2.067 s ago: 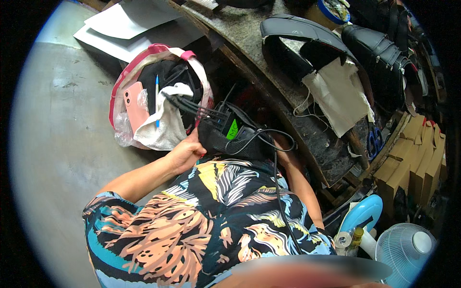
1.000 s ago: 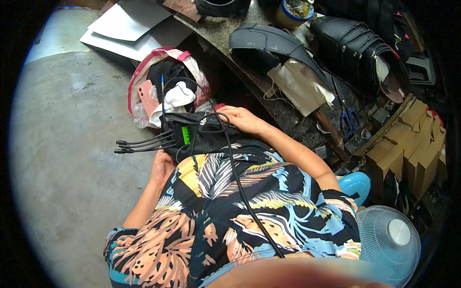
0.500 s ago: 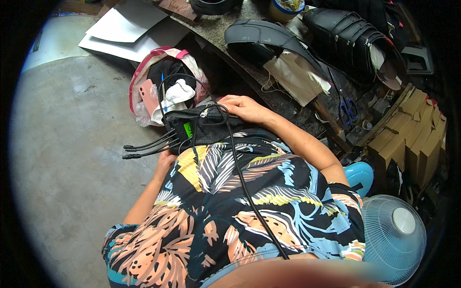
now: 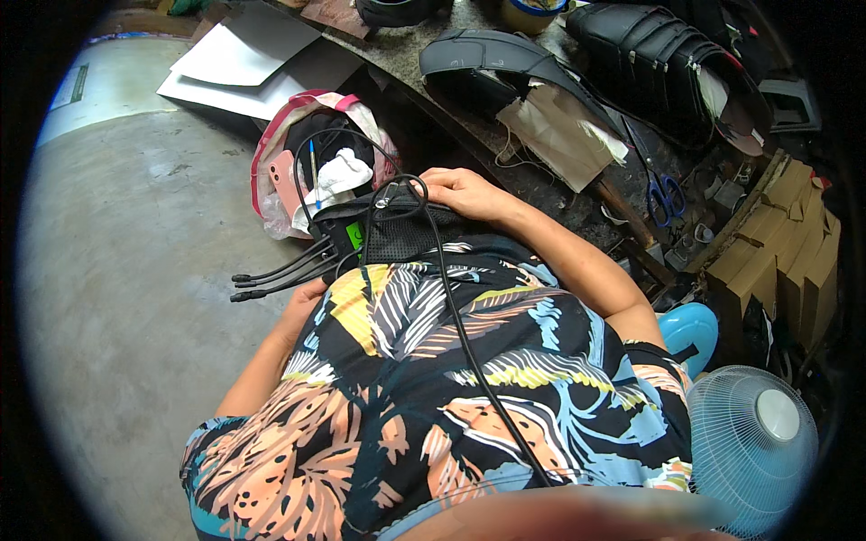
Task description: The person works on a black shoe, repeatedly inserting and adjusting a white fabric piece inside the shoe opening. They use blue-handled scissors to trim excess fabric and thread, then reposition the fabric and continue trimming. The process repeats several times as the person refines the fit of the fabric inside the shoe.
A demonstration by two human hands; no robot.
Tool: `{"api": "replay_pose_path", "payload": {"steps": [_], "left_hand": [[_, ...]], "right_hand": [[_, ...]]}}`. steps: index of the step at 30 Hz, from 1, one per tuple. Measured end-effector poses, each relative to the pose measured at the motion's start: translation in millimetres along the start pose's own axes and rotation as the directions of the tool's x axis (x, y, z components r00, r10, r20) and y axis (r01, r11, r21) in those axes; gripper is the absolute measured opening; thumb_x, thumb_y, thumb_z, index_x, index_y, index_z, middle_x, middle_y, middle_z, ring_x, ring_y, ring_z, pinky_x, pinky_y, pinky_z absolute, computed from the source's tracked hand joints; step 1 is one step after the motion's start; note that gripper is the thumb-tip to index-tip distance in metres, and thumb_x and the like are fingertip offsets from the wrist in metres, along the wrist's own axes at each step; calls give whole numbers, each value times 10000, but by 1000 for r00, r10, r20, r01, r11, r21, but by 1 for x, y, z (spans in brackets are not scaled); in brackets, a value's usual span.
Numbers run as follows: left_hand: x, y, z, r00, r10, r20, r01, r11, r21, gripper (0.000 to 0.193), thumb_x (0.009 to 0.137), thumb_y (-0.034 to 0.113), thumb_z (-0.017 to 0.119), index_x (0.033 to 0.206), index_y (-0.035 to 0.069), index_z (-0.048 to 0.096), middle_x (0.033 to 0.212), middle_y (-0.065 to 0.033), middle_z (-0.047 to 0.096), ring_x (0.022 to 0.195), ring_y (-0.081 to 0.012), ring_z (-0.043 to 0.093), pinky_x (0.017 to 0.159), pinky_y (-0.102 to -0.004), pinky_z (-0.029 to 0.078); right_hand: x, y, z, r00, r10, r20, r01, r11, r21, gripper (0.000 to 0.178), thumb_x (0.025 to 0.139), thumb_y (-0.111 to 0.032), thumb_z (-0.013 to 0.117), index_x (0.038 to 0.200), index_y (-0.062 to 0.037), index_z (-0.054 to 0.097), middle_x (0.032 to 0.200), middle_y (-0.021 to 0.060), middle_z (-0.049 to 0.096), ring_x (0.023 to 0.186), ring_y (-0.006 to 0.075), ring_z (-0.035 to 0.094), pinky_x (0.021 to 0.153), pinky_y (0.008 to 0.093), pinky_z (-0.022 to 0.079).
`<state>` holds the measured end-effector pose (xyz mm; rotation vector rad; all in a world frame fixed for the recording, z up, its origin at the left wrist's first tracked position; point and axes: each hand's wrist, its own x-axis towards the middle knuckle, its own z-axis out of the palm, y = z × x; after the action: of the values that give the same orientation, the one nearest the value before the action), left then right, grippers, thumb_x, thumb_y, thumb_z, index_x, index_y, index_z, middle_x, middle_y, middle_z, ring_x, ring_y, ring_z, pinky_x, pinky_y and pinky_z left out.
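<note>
A black mesh pouch point(image 4: 410, 236) with a zip along its top edge lies against my front, at my waist. My right hand point(image 4: 462, 193) is closed at the far edge of this pouch by the zip, fingertips partly hidden. My left hand point(image 4: 311, 293) is at the pouch's near left end, its fingers hidden beneath it. Several black cables point(image 4: 284, 275) with plug ends stick out to the left beside a green label point(image 4: 354, 236). One long black cable point(image 4: 465, 347) loops over the pouch and runs down across my patterned shirt point(image 4: 424, 397).
Beyond the pouch stands a pink-rimmed bag point(image 4: 262, 167) holding a pink phone point(image 4: 287, 180), a blue pen point(image 4: 314, 162) and white cloth. Black padded pieces point(image 4: 478, 63) and blue-handled scissors point(image 4: 666, 200) lie on the workbench. Cardboard point(image 4: 758, 243) and a fan point(image 4: 753, 442) are at right.
The view has shifted slightly, so the bag and bench sit a little further right. My right hand stays at the pouch's zip edge, and my left hand is slightly more hidden.
</note>
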<state>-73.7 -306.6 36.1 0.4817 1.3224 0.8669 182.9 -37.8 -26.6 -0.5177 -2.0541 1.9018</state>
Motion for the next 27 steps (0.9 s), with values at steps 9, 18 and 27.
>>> {"api": "replay_pose_path", "payload": {"steps": [9,18,27], "left_hand": [[0,54,-10,999,-50,19,46,986,162,322,888,106,640,1199,21,644,1037,-10,687,875,-76,628,751,-227,511],[-14,96,-44,939,-287,191,229,934,275,604,839,146,720,1375,-16,496,1238,-98,644,1072,-183,638,958,-353,499],[-13,91,-75,912,-392,117,305,842,445,630,836,150,727,1364,-46,443,1185,-115,622,1136,-180,575,1030,-329,418]], "right_hand": [[-21,-14,12,989,10,-148,15,987,163,394,995,-366,555,1162,-38,697,1127,105,687,1064,196,640,936,314,474],[1,8,54,970,19,-242,35,975,218,375,968,-381,571,1141,-80,711,1155,90,689,1083,241,651,948,327,471],[40,32,69,994,-16,-112,43,969,243,365,972,-310,564,1166,-24,681,1122,107,701,1059,205,641,943,304,465]]}}
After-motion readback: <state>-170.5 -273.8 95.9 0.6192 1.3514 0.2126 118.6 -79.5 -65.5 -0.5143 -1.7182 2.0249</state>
